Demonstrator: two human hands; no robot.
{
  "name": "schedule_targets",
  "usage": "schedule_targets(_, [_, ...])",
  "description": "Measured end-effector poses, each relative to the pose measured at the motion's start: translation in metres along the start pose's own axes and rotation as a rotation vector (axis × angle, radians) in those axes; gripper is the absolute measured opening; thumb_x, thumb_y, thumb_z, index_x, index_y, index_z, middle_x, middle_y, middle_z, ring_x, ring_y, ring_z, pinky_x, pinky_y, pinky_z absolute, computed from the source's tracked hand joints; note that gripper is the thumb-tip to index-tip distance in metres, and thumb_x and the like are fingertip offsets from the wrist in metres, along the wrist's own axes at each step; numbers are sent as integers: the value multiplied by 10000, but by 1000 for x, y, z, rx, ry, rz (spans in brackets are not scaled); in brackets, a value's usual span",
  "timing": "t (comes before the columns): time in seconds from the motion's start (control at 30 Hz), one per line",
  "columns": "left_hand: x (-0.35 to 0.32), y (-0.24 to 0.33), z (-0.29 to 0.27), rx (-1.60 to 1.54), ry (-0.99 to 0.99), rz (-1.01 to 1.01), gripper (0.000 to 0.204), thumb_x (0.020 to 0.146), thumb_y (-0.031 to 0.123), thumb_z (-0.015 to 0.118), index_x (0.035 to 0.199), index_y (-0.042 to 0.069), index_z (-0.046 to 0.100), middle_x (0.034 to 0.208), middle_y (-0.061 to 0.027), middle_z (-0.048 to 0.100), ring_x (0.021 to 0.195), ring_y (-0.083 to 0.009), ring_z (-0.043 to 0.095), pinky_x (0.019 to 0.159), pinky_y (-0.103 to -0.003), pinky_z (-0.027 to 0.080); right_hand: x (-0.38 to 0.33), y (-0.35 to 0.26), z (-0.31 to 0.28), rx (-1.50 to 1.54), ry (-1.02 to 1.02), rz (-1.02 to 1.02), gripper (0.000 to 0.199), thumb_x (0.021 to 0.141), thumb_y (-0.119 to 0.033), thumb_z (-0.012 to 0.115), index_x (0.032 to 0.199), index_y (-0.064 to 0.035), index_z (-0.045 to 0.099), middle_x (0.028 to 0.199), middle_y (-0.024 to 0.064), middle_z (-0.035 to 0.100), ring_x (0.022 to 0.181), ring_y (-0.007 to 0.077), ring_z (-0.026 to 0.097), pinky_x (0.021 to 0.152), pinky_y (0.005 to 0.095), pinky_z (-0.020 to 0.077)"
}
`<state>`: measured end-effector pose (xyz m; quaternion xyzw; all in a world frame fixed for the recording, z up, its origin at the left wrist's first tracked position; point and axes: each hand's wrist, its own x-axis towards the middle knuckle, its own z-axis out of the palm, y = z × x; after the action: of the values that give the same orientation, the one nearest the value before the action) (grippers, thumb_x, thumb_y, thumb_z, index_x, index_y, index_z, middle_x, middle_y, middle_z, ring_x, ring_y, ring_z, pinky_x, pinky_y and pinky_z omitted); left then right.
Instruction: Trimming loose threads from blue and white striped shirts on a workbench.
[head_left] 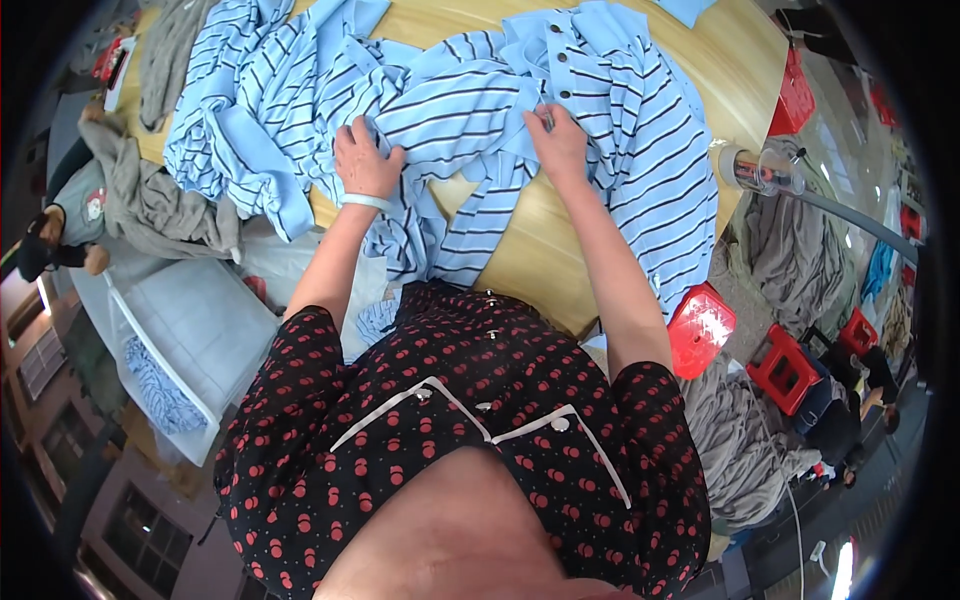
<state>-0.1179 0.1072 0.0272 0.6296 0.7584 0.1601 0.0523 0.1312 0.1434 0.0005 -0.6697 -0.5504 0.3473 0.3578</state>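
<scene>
Light blue knit shirts (450,110) with dark and white stripes lie heaped across the table in front of me. My left hand (368,165), with a pale band at the wrist, has its fingers curled into the striped cloth. Farther right, my right hand (558,145) pinches the plain blue edge of a shirt, beside a buttoned placket (562,65) with dark buttons. A small greyish bit shows between the right fingers, too small to name. Folds hide some of my fingertips. One striped sleeve hangs toward me between my arms.
The wooden table (530,250) shows bare between my forearms. Red plastic stools (785,370) and grey cloth piles (745,440) stand to the right. A clear cylinder (760,170) on a metal arm sits at the table's right edge. At left are a white-lined bin (190,330) and another person (65,215).
</scene>
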Motion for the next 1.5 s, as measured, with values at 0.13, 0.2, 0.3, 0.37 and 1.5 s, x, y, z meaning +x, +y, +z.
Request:
schedule_targets(0.13, [-1, -20, 4, -120, -5, -111, 595, 591, 243, 619, 1094, 14, 399, 1010, -226, 440, 943, -373, 438, 805, -416, 380, 1, 1, 38, -29, 173, -52, 348, 662, -287, 633, 830, 2, 537, 710, 113, 584, 636, 232, 568, 577, 302, 428])
schedule_targets(0.2, [-1, -34, 8, -148, 23, -115, 562, 595, 238, 605, 1076, 21, 412, 1007, -215, 439, 932, -367, 446, 785, -425, 389, -4, -20, 40, 260, -62, 179, 352, 622, -252, 666, 823, 4, 532, 677, 68, 545, 604, 168, 523, 575, 272, 416])
schedule_targets(0.3, [1, -48, 7, -190, 14, -127, 476, 636, 236, 563, 1037, 2, 457, 978, -234, 479, 903, -374, 473, 774, -412, 399, -31, -43, 27, 407, -179, 197, 309, 614, -190, 682, 810, -7, 530, 647, 7, 491, 582, 91, 451, 556, 227, 391])
schedule_targets(0.37, [4, -50, 1, -172, -68, -164, 385, 677, 220, 514, 983, -13, 490, 935, -237, 508, 862, -375, 496, 751, -406, 411, -47, -48, 14, 425, -272, 217, 291, 658, -176, 676, 867, -48, 519, 662, -30, 478, 481, 40, 389, 427, 185, 321])
schedule_targets(1.5, [10, -75, -112, -970, -97, -7, 116, 747, 103, 475, 786, 9, 530, 747, -35, 542, 679, -108, 482, 619, -237, 387, -88, -176, -118, 566, -403, -79, 279, 713, -153, 628, 948, -45, 525, 704, -32, 466, 463, 39, 374, 419, 167, 310])
